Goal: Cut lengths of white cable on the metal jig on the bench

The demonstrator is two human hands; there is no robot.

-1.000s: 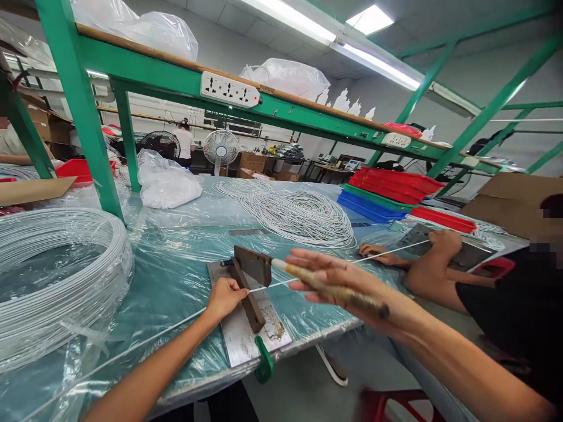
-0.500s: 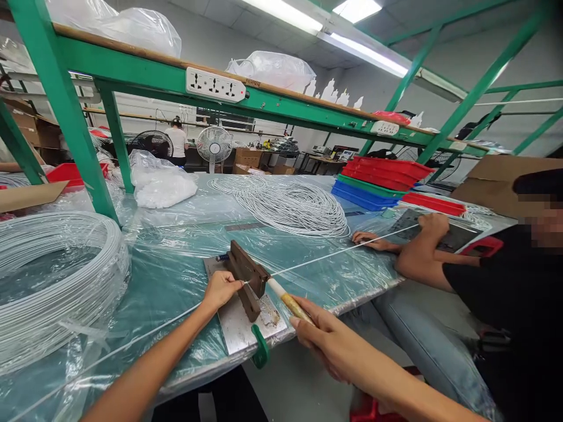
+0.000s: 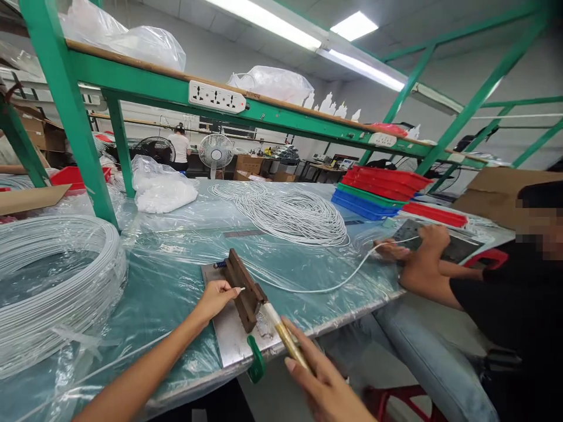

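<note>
My left hand (image 3: 214, 298) pinches the cut end of a thin white cable (image 3: 132, 351) just left of a brown lever cutter (image 3: 243, 288). The cutter stands on a metal plate (image 3: 229, 340) held to the table edge by a green clamp (image 3: 256, 366). My right hand (image 3: 323, 384) presses on the cutter's yellowish handle (image 3: 284, 334), which is lowered toward me. Right of the blade, a cut length of cable (image 3: 334, 284) lies slack on the plastic-covered table. Its far end is in a co-worker's hands (image 3: 407, 249).
A big coil of white cable (image 3: 57, 275) fills the left. A loose cable pile (image 3: 294, 214) lies mid-table, with stacked red, green and blue trays (image 3: 382, 187) behind. A green frame post (image 3: 74, 117) rises at left. The co-worker (image 3: 505, 305) sits at right.
My right hand brought the cutter handle down toward me. The cable that ran taut to the co-worker now lies slack on the table, parted at the blade. My left hand stayed put.
</note>
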